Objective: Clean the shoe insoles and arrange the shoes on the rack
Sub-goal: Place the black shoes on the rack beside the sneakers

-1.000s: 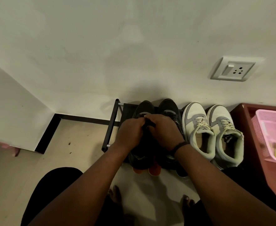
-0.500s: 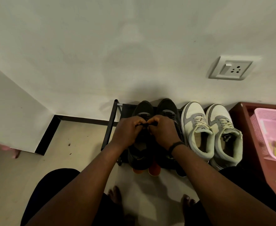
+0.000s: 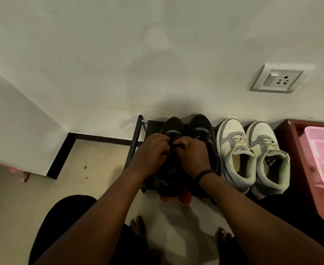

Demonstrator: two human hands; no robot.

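1. Left hand (image 3: 151,150) and right hand (image 3: 192,154): two hands, fingers curled, knuckles nearly touching. Both pinch the dark laces (image 3: 171,145) of the left black shoe (image 3: 169,169).
2. Right wrist: one thin black wristband (image 3: 205,174).
3. Black shoes: two, matte dark upper with grey trim, rounded toes pointing to the wall. The left black shoe lies directly under both hands; the right black shoe (image 3: 202,129) lies just beside it, partly under the right hand.
4. White shoes (image 3: 253,155): two, smooth white and grey panels, cream laces, padded collars, open mouths. They stand side by side just right of the right hand.
5. Rack (image 3: 136,142): one black frame of thin metal tube; its side bar runs just left of the left hand. All four shoes rest on its top tier.
6. Orange shoe tips (image 3: 176,197): two, showing below the black shoes, nearer the person than the hands.
7. Well right of the hands: one reddish-brown cabinet (image 3: 299,169) carrying one pink perforated plastic basket (image 3: 310,148).
8. Beyond the hands, up and right: one white rectangular wall socket (image 3: 277,79).
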